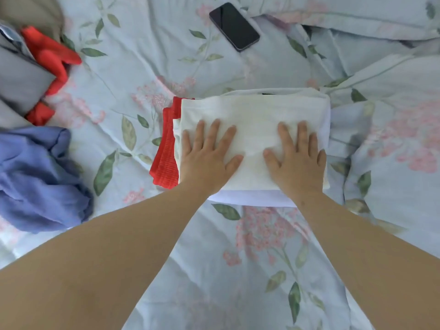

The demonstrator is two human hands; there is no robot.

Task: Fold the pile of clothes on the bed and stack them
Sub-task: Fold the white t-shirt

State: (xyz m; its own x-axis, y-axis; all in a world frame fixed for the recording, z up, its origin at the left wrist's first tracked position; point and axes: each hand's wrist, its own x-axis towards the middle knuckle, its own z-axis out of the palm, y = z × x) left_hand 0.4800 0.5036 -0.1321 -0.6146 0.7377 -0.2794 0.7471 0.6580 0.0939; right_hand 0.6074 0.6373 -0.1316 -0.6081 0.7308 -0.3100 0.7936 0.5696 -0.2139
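Observation:
A folded white garment (252, 110) tops a small stack in the middle of the bed. Under it a red ribbed piece (165, 160) sticks out at the left and a pale lilac layer (250, 201) shows along the near edge. My left hand (207, 158) lies flat on the white garment's left half, fingers spread and straight. My right hand (297, 160) presses flat on its right half in the same way. Unfolded clothes sit at the left: a crumpled blue garment (38, 179), a red one (52, 58) and grey fabric (21, 79).
A black phone (234, 26) lies face up on the floral bedsheet (133, 67) beyond the stack. Rumpled bedding of the same print (381, 67) rises at the right and far right. A beige cloth (31, 13) sits in the far left corner.

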